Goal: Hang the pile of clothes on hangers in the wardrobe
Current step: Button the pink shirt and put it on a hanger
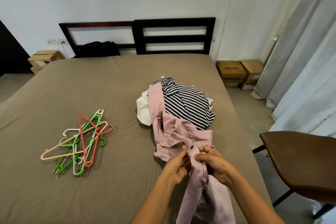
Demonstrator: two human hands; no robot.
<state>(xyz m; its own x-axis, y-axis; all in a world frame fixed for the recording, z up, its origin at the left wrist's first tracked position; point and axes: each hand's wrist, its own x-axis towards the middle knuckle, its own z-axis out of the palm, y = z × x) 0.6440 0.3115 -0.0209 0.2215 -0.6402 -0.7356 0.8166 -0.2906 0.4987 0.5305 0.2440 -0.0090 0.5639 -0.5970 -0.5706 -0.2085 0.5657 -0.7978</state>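
Note:
A pink shirt (pixel 174 132) stretches from the clothes pile toward me across the bed (pixel 91 82). My left hand (pixel 177 165) and my right hand (pixel 214 162) both pinch its front placket just below a dark button. Behind it lies the pile: a black-and-white striped garment (pixel 187 103) on top and a white garment (pixel 143 109) at its left edge. A heap of several plastic hangers (pixel 81 142) in red, green, peach and white rests on the bed to the left, apart from my hands.
A dark wooden headboard (pixel 174 38) stands at the far end, with a black garment (pixel 100 49) beneath it. A brown chair (pixel 300 160) is at the right of the bed. Cardboard boxes (pixel 236 72) sit on the floor near the curtains (pixel 300 51). Another box (pixel 45 58) stands far left.

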